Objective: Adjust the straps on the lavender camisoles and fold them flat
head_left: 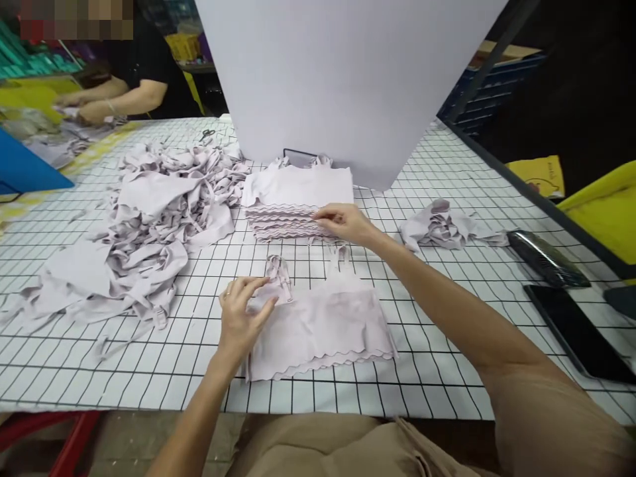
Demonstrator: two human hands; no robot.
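A pale lilac camisole top (318, 328) with thin straps and a wavy hem lies flat in front of me, its straps pointing away. My left hand (243, 308) is at its upper left corner, thumb and forefinger apart beside a bunched strap (279, 278) with small adjusters. Beyond it sits a neat stack of the same camisole tops (298, 187), wavy hems facing me. At the stack's front right edge my right hand (345, 222) is closed in a pinch on a hem; its exact grip is partly hidden by the fingers.
A heap of loose tops (163, 199) covers the left of the grid-patterned table. A tall white board (332, 79) stands behind the stack. At right are a crumpled piece (437, 225), a dark glossy case (546, 258) and a phone (579, 331). Another person (144, 73) works at back left.
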